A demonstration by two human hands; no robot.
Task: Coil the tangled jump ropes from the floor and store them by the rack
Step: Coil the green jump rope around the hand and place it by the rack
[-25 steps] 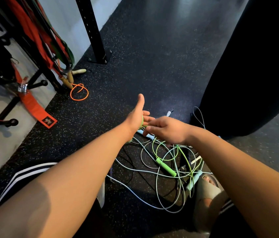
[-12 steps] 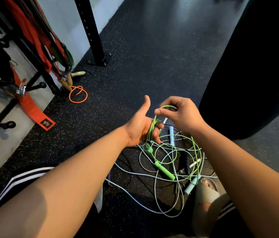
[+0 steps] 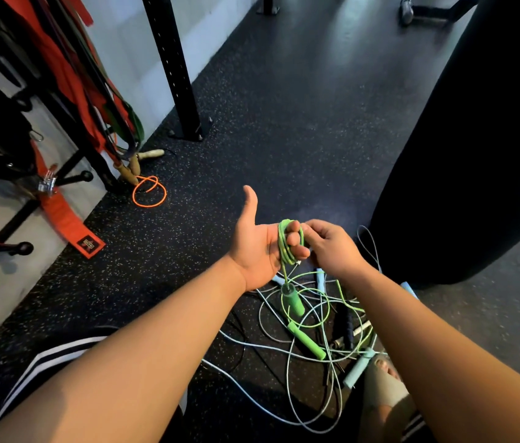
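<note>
Just left of the black bag (image 3: 476, 139), the green rope (image 3: 284, 247) loops upright around the curled fingers of your left hand (image 3: 257, 247); your right hand (image 3: 332, 247) pinches it. Its handle (image 3: 293, 298) dangles downward. Open floor (image 3: 284, 107) lies farther left.

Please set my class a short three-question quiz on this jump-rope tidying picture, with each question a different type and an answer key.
1. True or false: the green rope is wound round the fingers of the left hand.
2. Multiple choice: the orange rope lies A) on the floor beside the rack; B) in the tangle by the foot; C) hung on a peg.
3. Fill in: a green handle hangs below the left hand, and the right hand pinches the ____ rope.
Key: 1 true; 2 A; 3 green.
</note>
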